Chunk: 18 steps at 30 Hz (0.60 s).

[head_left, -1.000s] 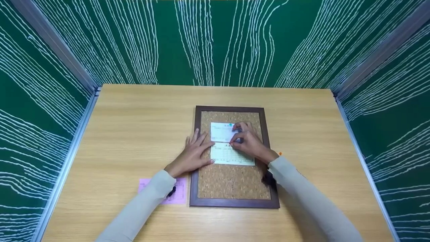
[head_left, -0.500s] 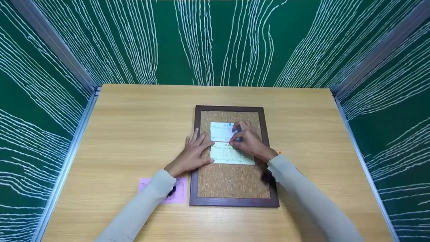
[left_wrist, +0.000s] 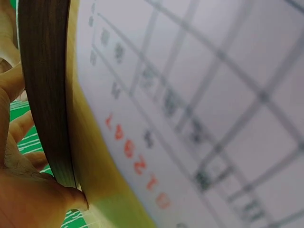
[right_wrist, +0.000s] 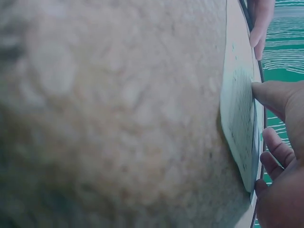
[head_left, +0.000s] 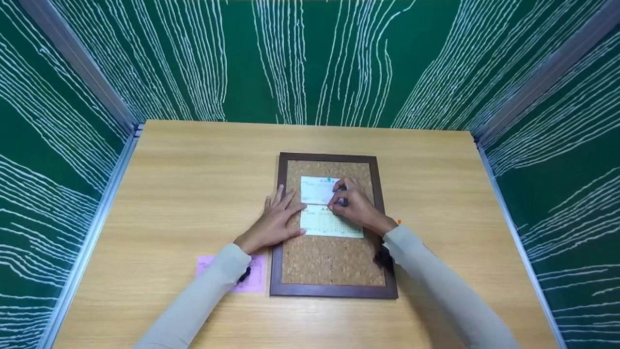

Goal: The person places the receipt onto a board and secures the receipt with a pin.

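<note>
A cork board in a dark brown frame lies on the wooden table. Two white printed slips sit on the cork, an upper one and a lower one. My left hand rests flat with straight fingers across the frame's left edge, touching the slips' left side. My right hand has curled fingers and pinches a small dark pin where the two slips meet. In the right wrist view its thumb presses the slip's edge. A green pin holds the upper slip's top.
A pink note lies on the table left of the frame, partly under my left forearm. A small orange thing shows beside my right wrist. Green patterned walls enclose the table on three sides.
Both hands stay where they were on the slips. Only the head view has drifted slightly, so everything sits a little further left.
</note>
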Tool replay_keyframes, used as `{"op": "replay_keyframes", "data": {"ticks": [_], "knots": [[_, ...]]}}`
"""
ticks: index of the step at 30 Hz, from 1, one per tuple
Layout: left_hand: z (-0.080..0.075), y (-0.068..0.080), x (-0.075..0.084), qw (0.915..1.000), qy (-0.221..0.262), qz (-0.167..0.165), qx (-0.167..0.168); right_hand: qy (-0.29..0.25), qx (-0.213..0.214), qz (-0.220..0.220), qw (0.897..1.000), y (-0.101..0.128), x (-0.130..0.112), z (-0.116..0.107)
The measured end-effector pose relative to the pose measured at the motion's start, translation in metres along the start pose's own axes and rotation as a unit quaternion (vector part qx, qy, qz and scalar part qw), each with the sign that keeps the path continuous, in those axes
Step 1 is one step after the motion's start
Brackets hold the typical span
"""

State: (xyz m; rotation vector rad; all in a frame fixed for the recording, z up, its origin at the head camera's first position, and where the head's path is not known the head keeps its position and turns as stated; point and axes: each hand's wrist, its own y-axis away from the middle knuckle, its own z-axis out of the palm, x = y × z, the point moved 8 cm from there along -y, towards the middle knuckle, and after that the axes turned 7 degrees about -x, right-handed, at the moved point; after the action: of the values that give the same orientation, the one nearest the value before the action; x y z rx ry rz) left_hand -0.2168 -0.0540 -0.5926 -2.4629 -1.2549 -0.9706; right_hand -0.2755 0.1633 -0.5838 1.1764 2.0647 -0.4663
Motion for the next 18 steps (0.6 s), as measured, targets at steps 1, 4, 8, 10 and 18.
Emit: {"op": "replay_keyframes", "data": {"ticks": [1,4,8,10,18], "knots": [[0.0,0.0,0.0,1.0,0.0,-0.001,-0.001,0.001,0.003,-0.005,1.0,0.0,0.0,0.001],[0.001,0.002,-0.001,1.0,0.002,-0.005,-0.003,0.0,0.012,-0.022,1.0,0.001,-0.001,0.001],[0.0,0.002,0.0,0.9999,0.012,0.0,-0.003,-0.018,0.035,-0.049,0.998,0.007,-0.004,-0.003],[0.0,0.001,0.001,0.9999,0.013,0.004,-0.003,-0.024,0.048,-0.059,0.997,0.01,-0.005,-0.008],[-0.002,0.0,0.003,0.9999,0.008,0.005,0.002,-0.024,0.074,-0.047,0.996,0.024,0.0,-0.029]]}}
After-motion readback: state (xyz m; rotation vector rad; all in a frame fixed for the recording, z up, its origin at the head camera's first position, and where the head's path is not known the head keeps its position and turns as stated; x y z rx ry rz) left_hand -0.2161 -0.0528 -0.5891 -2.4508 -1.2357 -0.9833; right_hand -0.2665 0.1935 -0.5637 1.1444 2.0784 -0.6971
